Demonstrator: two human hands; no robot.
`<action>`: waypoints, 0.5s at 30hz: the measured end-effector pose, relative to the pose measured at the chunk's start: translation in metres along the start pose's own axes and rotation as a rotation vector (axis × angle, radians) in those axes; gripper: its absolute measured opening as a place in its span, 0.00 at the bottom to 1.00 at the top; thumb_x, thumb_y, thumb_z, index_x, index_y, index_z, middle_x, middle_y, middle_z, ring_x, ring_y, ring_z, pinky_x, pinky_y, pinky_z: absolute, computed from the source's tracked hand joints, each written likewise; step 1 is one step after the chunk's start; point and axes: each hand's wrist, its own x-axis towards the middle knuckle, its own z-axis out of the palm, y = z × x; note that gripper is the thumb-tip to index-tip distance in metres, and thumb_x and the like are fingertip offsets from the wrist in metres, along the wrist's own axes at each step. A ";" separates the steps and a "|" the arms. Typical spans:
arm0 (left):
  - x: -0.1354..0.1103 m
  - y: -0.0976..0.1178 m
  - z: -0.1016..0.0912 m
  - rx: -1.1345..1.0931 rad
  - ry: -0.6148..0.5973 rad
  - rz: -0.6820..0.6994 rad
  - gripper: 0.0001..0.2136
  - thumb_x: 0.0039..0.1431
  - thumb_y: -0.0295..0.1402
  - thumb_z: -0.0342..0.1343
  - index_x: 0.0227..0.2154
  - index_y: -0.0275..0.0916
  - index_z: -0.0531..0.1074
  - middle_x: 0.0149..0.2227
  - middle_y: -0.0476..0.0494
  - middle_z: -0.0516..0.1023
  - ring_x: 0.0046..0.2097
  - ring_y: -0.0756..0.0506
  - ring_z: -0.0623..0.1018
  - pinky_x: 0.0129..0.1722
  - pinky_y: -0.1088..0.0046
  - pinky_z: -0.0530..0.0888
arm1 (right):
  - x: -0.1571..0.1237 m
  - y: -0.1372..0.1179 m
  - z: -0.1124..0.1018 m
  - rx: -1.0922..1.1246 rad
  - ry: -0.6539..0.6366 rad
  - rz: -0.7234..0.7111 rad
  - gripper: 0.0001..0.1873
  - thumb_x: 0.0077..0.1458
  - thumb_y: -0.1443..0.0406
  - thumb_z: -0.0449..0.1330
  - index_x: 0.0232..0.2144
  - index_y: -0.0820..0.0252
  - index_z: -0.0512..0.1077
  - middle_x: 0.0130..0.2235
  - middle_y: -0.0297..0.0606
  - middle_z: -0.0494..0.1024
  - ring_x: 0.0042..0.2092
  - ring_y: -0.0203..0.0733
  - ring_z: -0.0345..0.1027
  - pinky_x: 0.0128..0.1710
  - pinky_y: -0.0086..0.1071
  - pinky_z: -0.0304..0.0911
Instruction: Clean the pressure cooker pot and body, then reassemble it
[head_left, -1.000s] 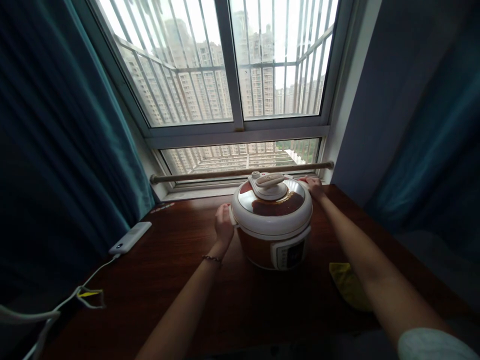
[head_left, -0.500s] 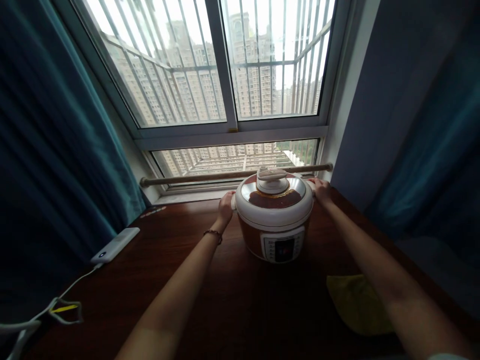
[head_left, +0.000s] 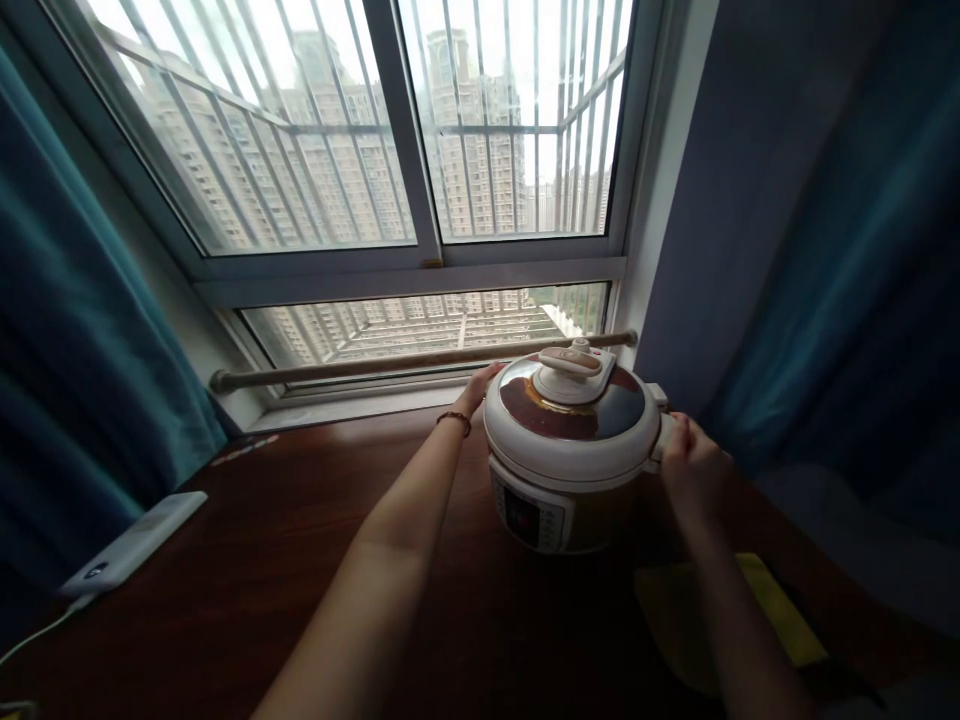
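A white and brown electric pressure cooker is on the dark wooden table, its control panel turned toward the left front. Its glossy lid carries a beige handle on top. At the cooker's far left side is my left hand, closed where the side grip sits; the cooker's body partly hides the fingers. My right hand is wrapped round the white grip on the right side. Below my right forearm lies a yellow-green cloth, partly covered by the arm.
A white power bank with a cable lies on the table at the left. Behind the table are a rail and a barred window. Blue curtains hang on both sides.
The cooker has turned, its panel swinging from the front toward the left. My right hand has come nearer and my left hand has gone farther back with the grips. The view has shifted right.
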 end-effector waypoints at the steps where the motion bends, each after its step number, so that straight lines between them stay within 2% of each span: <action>1: 0.004 -0.001 0.002 -0.014 -0.022 -0.005 0.22 0.54 0.44 0.48 0.38 0.29 0.75 0.32 0.37 0.80 0.38 0.40 0.77 0.39 0.65 0.71 | -0.002 -0.003 -0.001 0.002 -0.013 -0.018 0.24 0.59 0.58 0.42 0.38 0.63 0.75 0.34 0.48 0.78 0.36 0.49 0.70 0.35 0.34 0.58; 5: 0.010 -0.004 0.002 -0.033 -0.052 0.002 0.22 0.54 0.44 0.47 0.40 0.28 0.74 0.32 0.37 0.80 0.39 0.39 0.77 0.41 0.64 0.71 | -0.006 -0.012 0.010 0.074 0.052 -0.043 0.25 0.58 0.58 0.44 0.45 0.70 0.71 0.42 0.54 0.75 0.44 0.51 0.68 0.43 0.38 0.59; 9: 0.005 -0.005 0.002 0.011 -0.009 0.039 0.21 0.56 0.42 0.45 0.38 0.29 0.74 0.31 0.38 0.79 0.35 0.41 0.77 0.39 0.65 0.71 | 0.003 -0.001 0.023 0.144 0.055 -0.067 0.25 0.56 0.59 0.45 0.46 0.68 0.72 0.45 0.53 0.74 0.47 0.51 0.67 0.48 0.38 0.59; 12: -0.004 -0.005 0.009 0.076 0.069 0.088 0.19 0.57 0.40 0.44 0.37 0.31 0.74 0.31 0.41 0.79 0.32 0.43 0.76 0.37 0.66 0.70 | 0.029 0.020 0.031 0.163 -0.008 -0.031 0.24 0.54 0.59 0.46 0.45 0.65 0.73 0.43 0.50 0.76 0.45 0.52 0.68 0.45 0.39 0.61; 15: -0.021 -0.005 0.026 0.160 0.159 0.163 0.17 0.57 0.39 0.44 0.36 0.34 0.74 0.35 0.42 0.78 0.37 0.44 0.75 0.41 0.67 0.69 | 0.067 0.047 0.039 0.241 -0.109 -0.016 0.23 0.52 0.58 0.48 0.41 0.63 0.75 0.41 0.47 0.77 0.43 0.50 0.70 0.41 0.38 0.62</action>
